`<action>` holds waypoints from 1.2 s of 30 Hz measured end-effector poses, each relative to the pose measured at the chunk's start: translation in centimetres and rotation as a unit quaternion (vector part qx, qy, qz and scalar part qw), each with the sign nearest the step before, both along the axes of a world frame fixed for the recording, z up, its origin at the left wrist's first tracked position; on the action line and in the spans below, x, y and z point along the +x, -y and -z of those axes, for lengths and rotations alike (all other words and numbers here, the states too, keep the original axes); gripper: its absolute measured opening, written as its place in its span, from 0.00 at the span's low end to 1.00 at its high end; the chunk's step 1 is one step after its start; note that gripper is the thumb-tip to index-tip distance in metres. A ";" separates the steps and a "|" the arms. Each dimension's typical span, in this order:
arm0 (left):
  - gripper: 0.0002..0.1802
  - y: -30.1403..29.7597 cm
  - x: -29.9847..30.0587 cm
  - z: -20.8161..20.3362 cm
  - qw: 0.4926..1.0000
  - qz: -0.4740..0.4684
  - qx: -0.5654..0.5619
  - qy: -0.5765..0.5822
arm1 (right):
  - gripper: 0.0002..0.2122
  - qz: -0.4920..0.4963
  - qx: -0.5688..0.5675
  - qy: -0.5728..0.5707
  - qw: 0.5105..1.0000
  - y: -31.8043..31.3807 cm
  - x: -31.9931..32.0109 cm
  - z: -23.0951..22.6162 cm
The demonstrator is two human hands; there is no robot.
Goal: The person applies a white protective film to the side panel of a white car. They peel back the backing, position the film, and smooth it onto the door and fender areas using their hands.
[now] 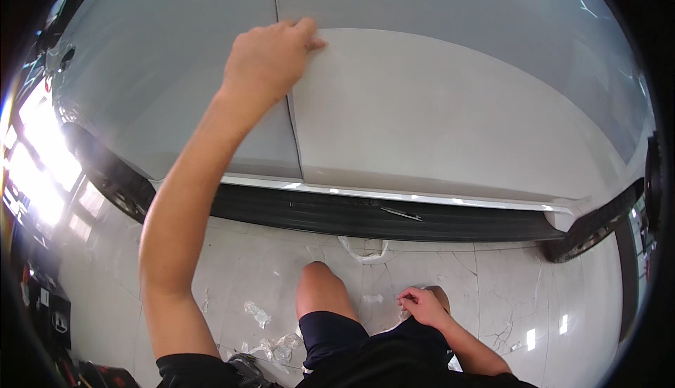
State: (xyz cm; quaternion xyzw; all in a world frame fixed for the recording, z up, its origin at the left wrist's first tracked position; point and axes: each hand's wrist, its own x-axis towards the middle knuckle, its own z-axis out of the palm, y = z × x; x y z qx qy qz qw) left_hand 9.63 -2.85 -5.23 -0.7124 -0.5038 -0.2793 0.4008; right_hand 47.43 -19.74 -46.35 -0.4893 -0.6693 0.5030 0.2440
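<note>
My left hand (271,57) reaches up to a grey car's side, beside the seam between two door panels. Its fingers are bent together at the upper left corner of a pale, curved-topped area (436,106) on the right-hand panel. Whatever lies between the fingertips is hidden. Low by my right knee, my right hand (424,307) has its fingers curled inward in a loose pinch; I cannot make out anything in it. A slim cutter-like tool (401,213) lies on the car's black side step (316,219), apart from both hands.
Crumpled clear film scraps (278,348) lie on the tiled floor (506,296), with a pale looped strip (363,253) below the side step. Wheels stand at left (116,180) and right (590,230). Dark equipment (53,310) is at the far left.
</note>
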 end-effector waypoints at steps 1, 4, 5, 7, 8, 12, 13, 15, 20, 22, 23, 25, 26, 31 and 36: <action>0.17 0.3 -0.4 -0.5 1.000 0.015 -0.021 -0.015 | 0.08 -0.022 0.017 0.004 1.000 -0.5 -0.5 -0.9; 0.15 0.6 -0.7 -0.8 0.996 0.061 -0.064 -0.029 | 0.09 -0.042 0.093 0.065 0.993 -2.7 -2.1 -6.3; 0.15 0.4 -0.7 -0.3 0.995 0.072 -0.066 -0.012 | 0.09 -0.022 0.140 0.053 0.988 -3.8 -3.1 -8.7; 0.13 0.5 -1.0 0.3 0.994 0.081 -0.075 0.009 | 0.09 -0.017 0.245 -0.007 0.969 -6.3 -5.9 -14.6; 0.13 0.5 -1.1 0.5 0.993 0.081 -0.083 0.017 | 0.10 -0.029 0.302 -0.052 0.951 -7.6 -7.4 -17.7; 0.12 0.1 -0.9 0.7 0.990 0.084 -0.117 0.008 | 0.12 0.037 0.367 -0.089 0.925 -11.2 -13.8 -28.2; 0.12 0.5 -1.4 0.5 0.990 0.086 -0.116 0.007 | 0.14 0.039 0.407 -0.090 0.908 -12.6 -15.8 -30.7; 0.13 0.2 -1.5 0.6 0.988 0.104 -0.115 0.007 | 0.20 0.062 0.452 -0.042 0.889 -15.7 -18.9 -35.2; 0.12 0.6 -1.7 0.8 0.979 0.174 -0.074 0.076 | 0.25 0.121 0.449 -0.013 0.885 -18.8 -23.9 -41.0; 0.12 0.8 -2.2 1.0 0.968 0.217 -0.059 0.111 | 0.23 0.146 0.440 -0.047 0.885 -18.9 -24.9 -41.1; 0.13 1.1 -2.4 1.2 0.960 0.232 -0.066 0.139 | 0.21 0.159 0.429 -0.062 0.887 -18.6 -25.1 -41.2; 0.14 2.1 -2.4 1.1 0.964 0.182 -0.095 0.167 | 0.17 0.174 0.417 -0.048 0.891 -17.7 -25.3 -41.2; 0.15 2.8 -2.0 1.0 0.971 0.121 -0.117 0.167 | 0.17 0.186 0.430 -0.041 0.883 -17.8 -25.0 -41.2; 0.21 2.9 -2.3 0.3 0.997 -0.013 -0.066 0.040 | 0.16 0.196 0.450 -0.016 0.871 -17.3 -24.9 -40.7; 0.22 3.1 -1.0 -2.6 0.987 -0.073 -0.126 -0.062 | 0.12 0.222 0.436 -0.009 0.872 -19.4 -24.4 -40.4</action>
